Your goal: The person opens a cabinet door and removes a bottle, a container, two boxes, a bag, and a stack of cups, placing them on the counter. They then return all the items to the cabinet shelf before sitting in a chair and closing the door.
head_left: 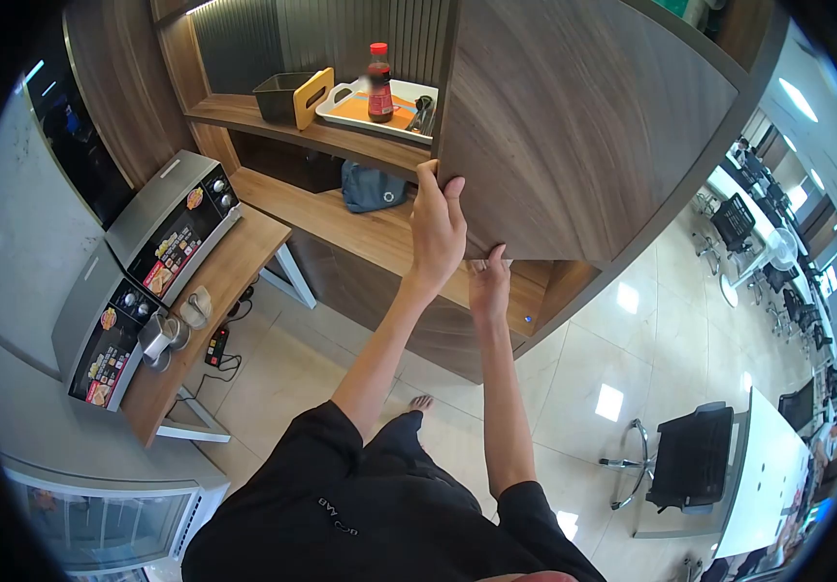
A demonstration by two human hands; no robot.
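A wood-grain cabinet door (583, 126) stands before me at the right of the shelves. My left hand (438, 223) grips its left edge near the lower corner, the thumb on the front face and the fingers around the side. Below it, my right hand (491, 286) holds the bottom edge, thumb on the front and the other fingers mostly hidden behind. Left of the door, a white tray (339, 103) on the shelf carries a red-capped sauce bottle (379, 85) and dark utensils. A blue-grey pouch (374, 186) lies on the level below, near my left hand.
A dark bin (282, 97) and a yellow cutting board (313, 97) stand beside the tray. Two microwaves (171, 228) sit on a wooden side table (261, 233) at left, with metal cups (161, 335). An office chair (692, 456) and white desk (763, 475) are at right.
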